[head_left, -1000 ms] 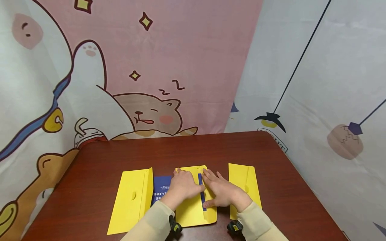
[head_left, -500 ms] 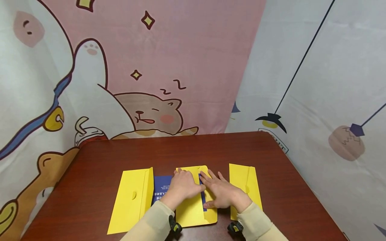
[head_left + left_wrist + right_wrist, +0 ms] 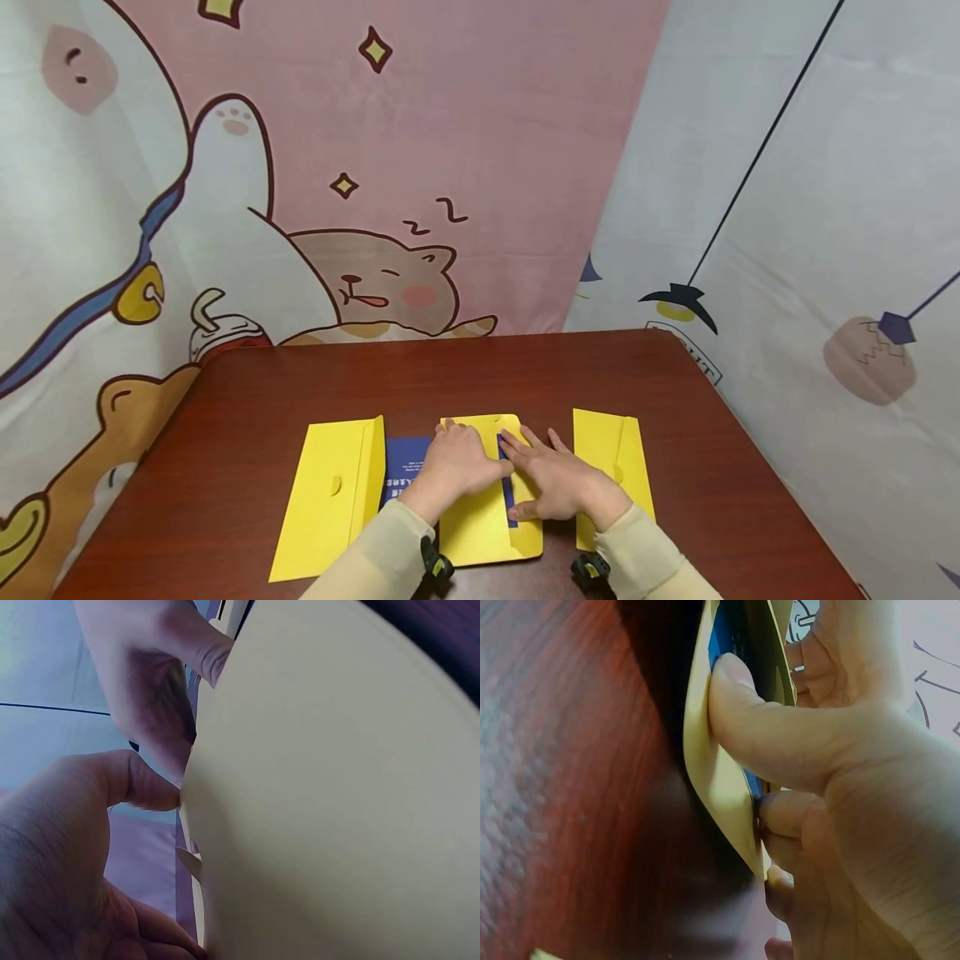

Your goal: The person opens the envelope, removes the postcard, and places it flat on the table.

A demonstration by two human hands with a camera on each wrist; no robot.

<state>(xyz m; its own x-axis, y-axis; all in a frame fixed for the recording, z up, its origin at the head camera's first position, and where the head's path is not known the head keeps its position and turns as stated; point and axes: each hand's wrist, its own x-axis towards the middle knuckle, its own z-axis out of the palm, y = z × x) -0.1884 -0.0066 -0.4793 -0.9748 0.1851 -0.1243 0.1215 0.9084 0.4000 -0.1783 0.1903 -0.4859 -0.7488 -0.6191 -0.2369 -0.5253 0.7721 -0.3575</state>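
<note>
A yellow envelope [image 3: 474, 537] lies mid-table in the head view, its mouth toward the right. Inside it sits a blue booklet [image 3: 512, 504], showing as a narrow strip along the mouth. My left hand [image 3: 459, 462] rests on the envelope's upper panel, thumb tip at the mouth's edge and the other fingertips near the far edge. With fingers spread and mostly straight, my right hand [image 3: 561, 482] touches the strip and the flap side. The right wrist view shows its thumb [image 3: 739, 697] against the booklet's edge, between the envelope's two layers.
To the left lies another yellow envelope [image 3: 322, 492] with its flap side up. A second blue booklet [image 3: 406, 458] lies partly behind the left hand. A third yellow envelope [image 3: 611, 446] is at the right, partly under the right forearm. All are on a dark red wooden table [image 3: 480, 375].
The right hand's fingers shift slightly along the booklet strip and spread a little. The left hand keeps its place. The whole head view drifts slightly.
</note>
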